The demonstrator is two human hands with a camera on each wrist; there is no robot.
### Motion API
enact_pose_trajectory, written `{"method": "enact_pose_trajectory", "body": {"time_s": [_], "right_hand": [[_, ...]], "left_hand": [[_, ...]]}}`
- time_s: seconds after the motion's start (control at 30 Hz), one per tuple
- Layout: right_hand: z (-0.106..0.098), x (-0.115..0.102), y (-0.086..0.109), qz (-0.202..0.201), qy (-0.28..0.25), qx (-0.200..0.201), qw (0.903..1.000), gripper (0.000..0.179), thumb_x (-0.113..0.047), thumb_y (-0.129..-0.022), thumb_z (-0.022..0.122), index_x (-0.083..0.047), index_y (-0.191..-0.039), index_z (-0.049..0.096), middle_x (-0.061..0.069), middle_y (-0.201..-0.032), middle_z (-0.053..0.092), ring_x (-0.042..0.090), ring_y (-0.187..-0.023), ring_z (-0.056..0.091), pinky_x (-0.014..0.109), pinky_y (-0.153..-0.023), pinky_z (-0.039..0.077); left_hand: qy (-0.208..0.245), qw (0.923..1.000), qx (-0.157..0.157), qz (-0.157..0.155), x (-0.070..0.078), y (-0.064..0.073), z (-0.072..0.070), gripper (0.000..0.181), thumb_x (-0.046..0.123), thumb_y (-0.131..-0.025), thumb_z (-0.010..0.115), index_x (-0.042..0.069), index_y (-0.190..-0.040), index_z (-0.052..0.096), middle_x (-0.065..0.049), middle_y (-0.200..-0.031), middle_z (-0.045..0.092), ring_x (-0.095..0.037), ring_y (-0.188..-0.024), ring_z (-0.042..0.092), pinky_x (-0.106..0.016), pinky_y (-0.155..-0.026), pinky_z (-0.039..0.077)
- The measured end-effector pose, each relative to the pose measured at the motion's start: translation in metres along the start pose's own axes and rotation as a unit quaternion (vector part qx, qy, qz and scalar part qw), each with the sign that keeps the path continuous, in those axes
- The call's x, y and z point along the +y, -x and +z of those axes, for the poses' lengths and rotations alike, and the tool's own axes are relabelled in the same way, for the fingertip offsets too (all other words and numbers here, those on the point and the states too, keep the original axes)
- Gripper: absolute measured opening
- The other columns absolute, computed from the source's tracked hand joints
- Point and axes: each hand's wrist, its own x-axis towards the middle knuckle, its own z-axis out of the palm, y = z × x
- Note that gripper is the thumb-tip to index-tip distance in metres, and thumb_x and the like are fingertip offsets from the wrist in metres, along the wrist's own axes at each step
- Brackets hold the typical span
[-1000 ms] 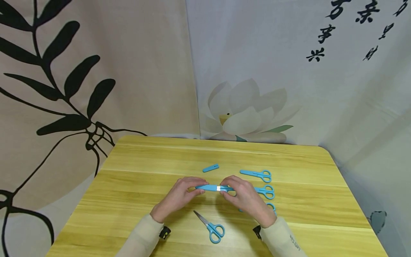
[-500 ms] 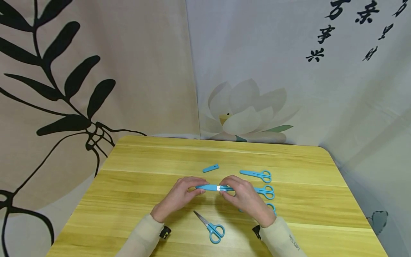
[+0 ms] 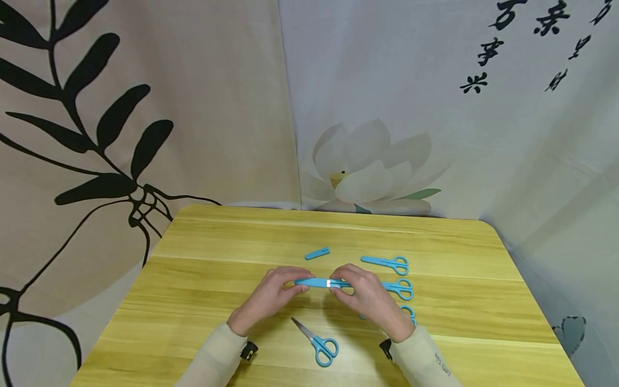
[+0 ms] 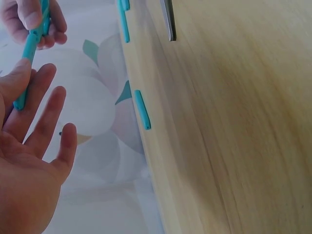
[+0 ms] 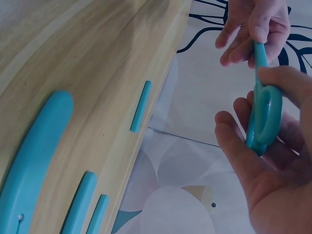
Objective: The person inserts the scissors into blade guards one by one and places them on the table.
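Above the table, both hands hold one pair of blue-handled scissors (image 3: 340, 283) lying level. My left hand (image 3: 273, 293) pinches the tip of its blue blade cover (image 3: 316, 282) between thumb and index finger; the other fingers spread out in the left wrist view. My right hand (image 3: 373, 301) grips the handle loops (image 5: 273, 114) with thumb and fingers. A short strip of bare metal shows between cover and handles. Below lies an uncovered pair of scissors (image 3: 316, 341), blades pointing up and left. Beyond the hands rests a loose blue cover (image 3: 317, 253).
On the right side of the wooden table (image 3: 217, 242) lie covered scissors (image 3: 384, 262), a second pair (image 3: 402, 288) partly behind the right hand, and a third (image 3: 409, 310) mostly hidden by it. A printed curtain (image 3: 232, 107) hangs behind the table's far edge.
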Motion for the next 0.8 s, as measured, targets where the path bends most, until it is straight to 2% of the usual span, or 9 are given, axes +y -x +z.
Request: {"method": "enact_pose_trajectory", "body": {"time_s": [0.4,0.63,0.8], "right_hand": [[-0.0007,-0.001,-0.0009,-0.005,-0.004,0.012,0.9999,0.018,-0.014,-0.088,0.084,-0.01,-0.103,0.075,0.001,-0.108,0.073,0.016,-0.095,0.073,0.033,-0.079,0.062],[-0.0013,-0.0042,-0.0013,0.006,-0.005,0.012,0.9999,0.017,-0.014,-0.088,0.084,-0.011,-0.102,0.075,0.0,-0.108,0.073,0.017,-0.095,0.073,0.035,-0.08,0.062],[-0.0013,-0.0045,-0.0015,0.008,-0.002,0.008,0.9999,0.016,-0.016,-0.089,0.083,-0.011,-0.103,0.075,-0.001,-0.108,0.072,0.016,-0.096,0.072,0.035,-0.081,0.062]], "left_hand": [[0.004,1.0,0.001,0.004,0.0018,-0.0006,-0.0009,0.026,0.017,-0.096,0.075,0.014,-0.122,0.076,-0.002,-0.123,0.075,-0.026,-0.118,0.068,-0.051,-0.099,0.055],[-0.001,0.9999,0.0,-0.013,0.0024,-0.0009,-0.0004,0.027,0.016,-0.095,0.075,0.015,-0.122,0.076,0.001,-0.124,0.074,-0.023,-0.119,0.067,-0.051,-0.102,0.053],[-0.001,1.0,0.002,-0.008,0.0032,-0.0009,-0.0008,0.027,0.017,-0.095,0.076,0.016,-0.122,0.076,0.0,-0.123,0.074,-0.024,-0.118,0.067,-0.052,-0.101,0.053]]}}
